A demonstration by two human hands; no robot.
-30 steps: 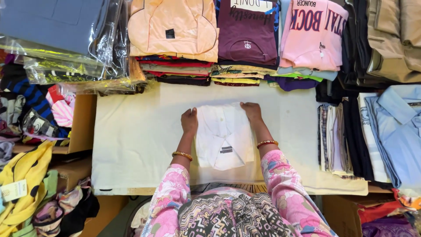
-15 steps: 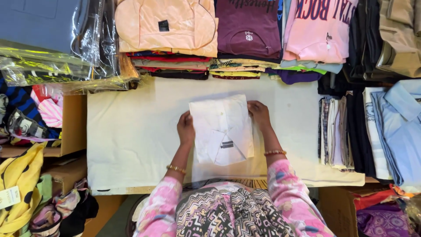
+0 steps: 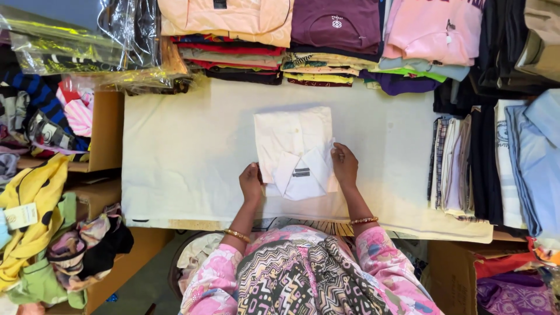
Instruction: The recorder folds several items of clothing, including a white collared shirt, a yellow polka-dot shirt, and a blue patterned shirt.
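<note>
Your left hand [image 3: 251,183] and right hand [image 3: 345,165] grip the edges of a folded white shirt [image 3: 296,150], collar toward you, on the white surface [image 3: 175,151]. Stacked shirts [image 3: 326,41] line its far edge.

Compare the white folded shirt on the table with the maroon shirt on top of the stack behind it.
The white folded shirt lies alone on the table, both hands at its collar end; the maroon shirt tops a stack, untouched. The white one shows a collar; the maroon one shows a small chest logo. Both are folded flat.
</note>
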